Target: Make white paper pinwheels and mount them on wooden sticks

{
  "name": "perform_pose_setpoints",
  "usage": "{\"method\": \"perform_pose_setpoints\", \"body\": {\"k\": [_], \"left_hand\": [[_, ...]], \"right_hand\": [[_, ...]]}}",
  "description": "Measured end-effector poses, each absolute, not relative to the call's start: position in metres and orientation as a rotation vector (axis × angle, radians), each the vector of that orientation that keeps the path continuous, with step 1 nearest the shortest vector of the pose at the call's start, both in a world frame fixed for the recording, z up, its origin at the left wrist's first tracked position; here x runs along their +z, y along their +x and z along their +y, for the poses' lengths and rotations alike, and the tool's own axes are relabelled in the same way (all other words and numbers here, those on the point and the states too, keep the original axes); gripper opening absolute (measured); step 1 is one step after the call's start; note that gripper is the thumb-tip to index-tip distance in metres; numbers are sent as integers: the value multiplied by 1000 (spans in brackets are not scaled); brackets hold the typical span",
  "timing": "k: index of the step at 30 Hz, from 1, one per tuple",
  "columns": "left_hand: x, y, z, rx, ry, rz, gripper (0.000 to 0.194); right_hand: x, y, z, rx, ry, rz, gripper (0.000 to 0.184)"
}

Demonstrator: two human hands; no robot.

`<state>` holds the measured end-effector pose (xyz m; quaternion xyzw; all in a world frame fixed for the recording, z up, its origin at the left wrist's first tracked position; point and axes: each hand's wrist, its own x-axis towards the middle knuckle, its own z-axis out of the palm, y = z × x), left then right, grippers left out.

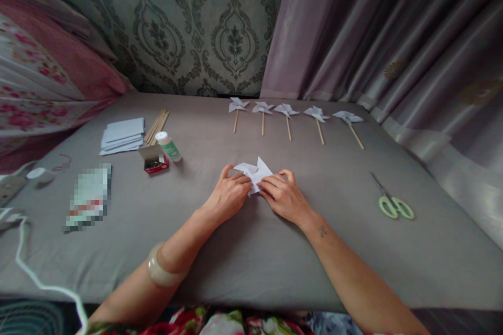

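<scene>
A white paper pinwheel (pixel 254 171) without a stick lies in front of me at the middle of the table, its blades folded in. My left hand (pixel 231 191) grips its left side, fingers curled over the paper. On the right side, my right hand (pixel 283 193) presses and pinches the lower right blade. The fingers partly hide the pinwheel's centre and edges. Beyond my left hand stand a glue bottle (pixel 168 147) with a white cap and an opened small red box (pixel 156 163) holding small metal pieces.
Several finished pinwheels on sticks (pixel 288 115) lie in a row at the back. Green-handled scissors (pixel 396 207) rest at right. A stack of white paper (pixel 123 135) and wooden sticks (pixel 157 126) lie back left. A blurred packet (pixel 89 196) and a white cable (pixel 47 287) are at left.
</scene>
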<state>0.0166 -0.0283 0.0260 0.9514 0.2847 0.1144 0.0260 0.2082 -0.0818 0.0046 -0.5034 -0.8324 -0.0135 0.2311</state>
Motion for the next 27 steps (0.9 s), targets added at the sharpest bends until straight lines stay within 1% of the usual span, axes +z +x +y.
{"method": "perform_pose_setpoints", "body": {"k": [6,16,27], "left_hand": [[23,16,-27,343,2931,884,24],[21,15,-28,366,2931,878,23],[20,16,-29,402,2930,912,23]], "right_hand": [[5,203,-81,-21,-1390,-2250,19],[8,192,-81,190,-1591,-2055,17],[1,190,-76,234,-1636,-1894,16]]}}
